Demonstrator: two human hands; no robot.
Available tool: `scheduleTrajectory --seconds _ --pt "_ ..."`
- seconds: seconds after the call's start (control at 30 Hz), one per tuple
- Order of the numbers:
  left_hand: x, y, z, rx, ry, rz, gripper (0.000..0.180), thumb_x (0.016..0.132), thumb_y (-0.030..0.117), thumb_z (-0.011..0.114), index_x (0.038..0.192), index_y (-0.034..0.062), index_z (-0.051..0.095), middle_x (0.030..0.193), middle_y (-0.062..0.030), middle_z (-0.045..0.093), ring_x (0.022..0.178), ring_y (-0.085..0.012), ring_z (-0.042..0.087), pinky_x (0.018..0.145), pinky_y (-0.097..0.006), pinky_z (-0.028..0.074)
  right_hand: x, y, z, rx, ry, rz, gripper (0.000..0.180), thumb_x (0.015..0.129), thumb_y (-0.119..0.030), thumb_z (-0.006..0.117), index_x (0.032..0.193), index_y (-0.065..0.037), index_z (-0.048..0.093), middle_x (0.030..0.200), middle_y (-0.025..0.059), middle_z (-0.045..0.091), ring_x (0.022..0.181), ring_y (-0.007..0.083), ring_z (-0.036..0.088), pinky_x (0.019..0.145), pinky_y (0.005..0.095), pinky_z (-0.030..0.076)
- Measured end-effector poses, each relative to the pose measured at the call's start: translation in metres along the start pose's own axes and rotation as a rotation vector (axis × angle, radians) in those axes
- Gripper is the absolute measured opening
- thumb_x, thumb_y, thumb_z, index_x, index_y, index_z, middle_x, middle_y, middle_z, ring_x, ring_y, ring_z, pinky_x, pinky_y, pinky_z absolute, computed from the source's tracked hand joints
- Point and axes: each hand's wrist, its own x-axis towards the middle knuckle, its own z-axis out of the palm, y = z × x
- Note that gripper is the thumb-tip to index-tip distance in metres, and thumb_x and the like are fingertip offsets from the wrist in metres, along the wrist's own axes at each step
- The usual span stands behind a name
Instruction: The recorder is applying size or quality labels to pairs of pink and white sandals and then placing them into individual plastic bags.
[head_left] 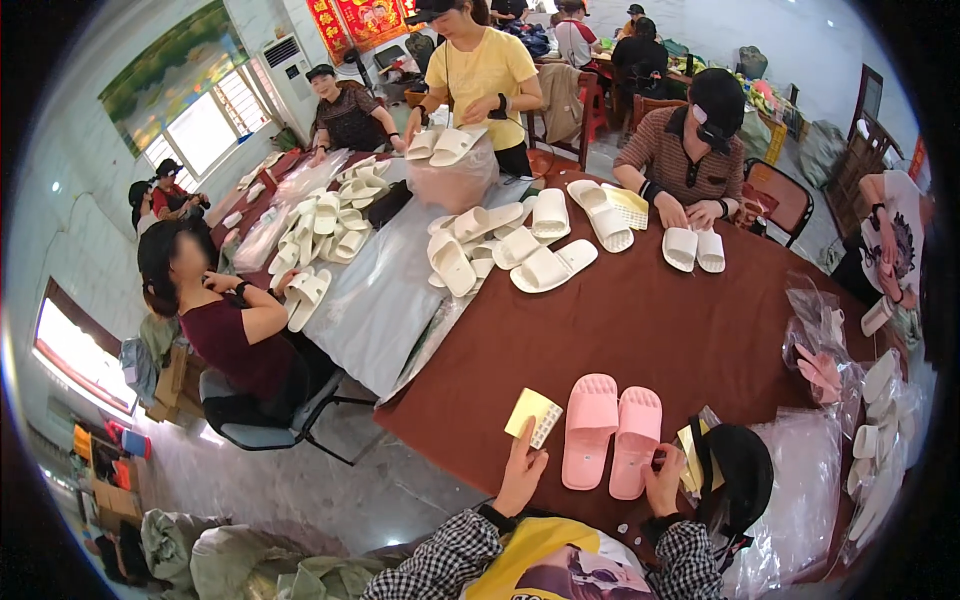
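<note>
– where do we have the pink slippers (590, 412)?
– side by side on the brown table (720, 330), right in front of us, heels toward our body.
– and our left grip (516, 484)?
– its index finger reaches the lower edge of a yellow label sheet (528, 410), left of the slippers; we cannot tell whether anything clamps it.
– our right grip (664, 486)?
– fingertips at the heel edge of the right-hand slipper, but we cannot tell whether they pinch it.
– what crowds us there?
– a black cap-like thing (742, 475) just beyond that grip, with clear plastic bags (805, 450) on its far side. more white slippers (874, 440) lie at the right rim, partly under plastic.
– and across from us?
– loose white slippers (552, 268) at the far edge, well apart from our pink ones, and a co-worker in a striped top (660, 150) with both hands at another white pair (682, 248).
</note>
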Motion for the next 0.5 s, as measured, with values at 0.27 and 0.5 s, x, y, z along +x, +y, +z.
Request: scheduleTrajectory --seconds 0.27,0.5 --pt "-0.009 -0.006 0.003 0.306 0.058 0.060 0.087 0.090 -0.002 0.056 0.157 0.0088 0.002 0.158 -0.0217 0.012 0.141 -0.0349 0.029 0.107 -0.041 0.043 -0.007 -0.028 0.019 -0.305 -0.186 -0.187 0.048 0.078 -0.001 0.063 0.124 -0.006 0.051 0.129 0.0239 0.043 0.113 0.0441 0.052 0.092 0.0430 0.049" --pt "-0.002 -0.001 -0.005 0.357 0.251 0.078 0.091 0.087 -0.004 0.056 0.157 0.0076 -0.001 0.155 -0.0265 0.011 0.135 -0.0377 0.034 0.108 -0.042 0.040 0.005 -0.048 0.048 -0.057 -0.417 -0.137 0.051 0.083 -0.004 0.066 0.132 -0.006 0.050 0.140 0.0213 0.037 0.111 0.0367 0.056 0.088 0.0395 0.052"
